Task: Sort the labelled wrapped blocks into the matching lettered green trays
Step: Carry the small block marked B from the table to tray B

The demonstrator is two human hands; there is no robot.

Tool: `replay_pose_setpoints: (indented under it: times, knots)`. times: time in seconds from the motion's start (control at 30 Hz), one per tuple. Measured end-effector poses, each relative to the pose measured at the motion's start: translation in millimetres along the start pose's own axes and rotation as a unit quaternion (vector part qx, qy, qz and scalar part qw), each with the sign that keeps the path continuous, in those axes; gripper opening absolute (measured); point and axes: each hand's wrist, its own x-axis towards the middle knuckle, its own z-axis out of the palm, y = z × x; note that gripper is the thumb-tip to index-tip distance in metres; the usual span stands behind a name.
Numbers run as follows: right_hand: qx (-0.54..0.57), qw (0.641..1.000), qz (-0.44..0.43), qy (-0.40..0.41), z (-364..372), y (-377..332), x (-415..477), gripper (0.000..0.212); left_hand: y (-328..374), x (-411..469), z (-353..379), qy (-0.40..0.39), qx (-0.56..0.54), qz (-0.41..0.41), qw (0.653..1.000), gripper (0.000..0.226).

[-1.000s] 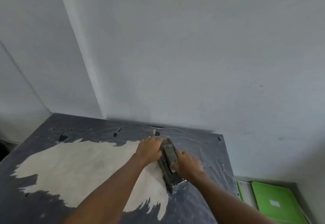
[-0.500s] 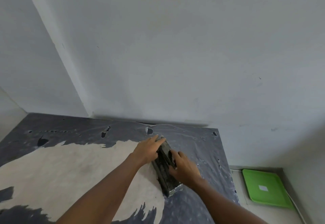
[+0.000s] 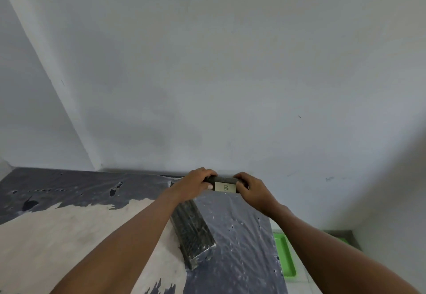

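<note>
A dark wrapped block [image 3: 224, 184] with a white label reading B is held up above the table, its label facing me. My left hand [image 3: 196, 184] grips its left end and my right hand [image 3: 250, 190] grips its right end. Below them a long dark wrapped block [image 3: 192, 231] lies on the table, running towards me, its label not visible. A green tray [image 3: 284, 255] sits on the floor to the right of the table, partly hidden by my right forearm; its letter is out of sight.
The table [image 3: 242, 236] is covered in torn dark plastic with bare pale wood [image 3: 69, 236] showing on the left. It stands in a corner against grey walls [image 3: 207, 86]. The table's right edge drops to a tiled floor beside the tray.
Both hands have lifted a block off the stack and turned it so the B label faces me. The other block stays on the table. The view has shifted, hiding most of the green tray.
</note>
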Motion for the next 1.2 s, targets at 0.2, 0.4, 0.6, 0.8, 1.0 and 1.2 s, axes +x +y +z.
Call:
replay_pose_setpoints:
  times: [0.2, 0.4, 0.6, 0.8, 1.0, 1.2]
  knots:
    - [-0.192, 0.975, -0.107, 0.027, -27.4, 14.9, -3.1, 0.057, 22.2, 13.1, -3.2, 0.0, 0.005, -0.023, 1.0, 0.033]
    - [-0.307, 0.931, -0.195, 0.036, -28.2, 22.6, -5.8, 0.058, 33.0, 16.7, -2.5, -0.023, -0.023, -0.033, 0.999, 0.037]
    - [-0.271, 0.945, -0.171, 0.058, -24.6, 23.4, -8.3, 0.043, 28.8, 12.9, 3.9, -0.013, -0.025, -0.01, 1.0, 0.063]
    - [-0.269, 0.953, -0.129, 0.054, -10.1, 22.2, -11.5, 0.045, 22.3, 10.6, 19.3, 0.066, -0.001, 0.066, 0.996, 0.045]
    - [-0.281, 0.952, -0.102, 0.071, -4.3, 26.9, -29.8, 0.041, 23.2, 10.4, 41.3, 0.052, -0.039, 0.087, 0.994, 0.045]
    - [-0.287, 0.95, -0.1, 0.072, -26.7, 46.1, -59.3, 0.04, 46.7, 17.0, 70.5, 0.031, -0.034, 0.09, 0.995, 0.047]
